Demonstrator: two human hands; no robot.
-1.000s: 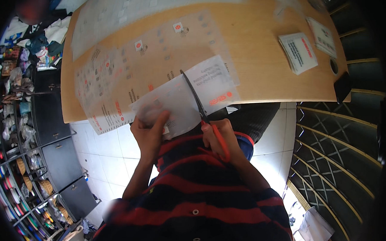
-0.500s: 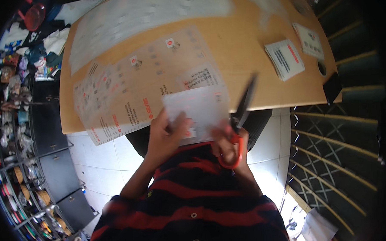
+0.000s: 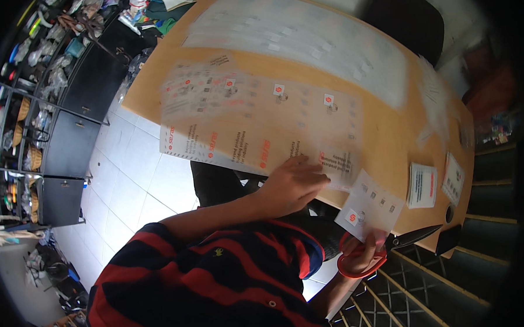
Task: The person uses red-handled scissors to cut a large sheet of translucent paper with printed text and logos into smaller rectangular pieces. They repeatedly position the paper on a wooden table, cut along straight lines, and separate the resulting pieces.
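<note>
My right hand [image 3: 360, 256] has its fingers through the red handles of a pair of scissors [image 3: 413, 238], whose dark blades point to the right. The same hand pinches a cut piece of translucent printed film [image 3: 372, 204] with a small red-and-white mark. Over the near edge of a large translucent printed sheet [image 3: 246, 125], my left hand [image 3: 296, 187] lies with fingers stretched and somewhat apart, gripping nothing. Smaller translucent pieces overlap the sheet at its left end and near my left fingertips.
A wooden-topped table [image 3: 386, 139] carries long translucent film [image 3: 303, 34] at its far side. A stack of printed cards [image 3: 422, 186] stands right, beside another card pile [image 3: 452, 179]. Black cabinets [image 3: 76, 141] and crowded shelves line the left; a metal lattice gate stands right.
My left hand has let go of the cut piece and moved onto the large sheet. My right hand has carried piece and scissors rightward. The view has turned.
</note>
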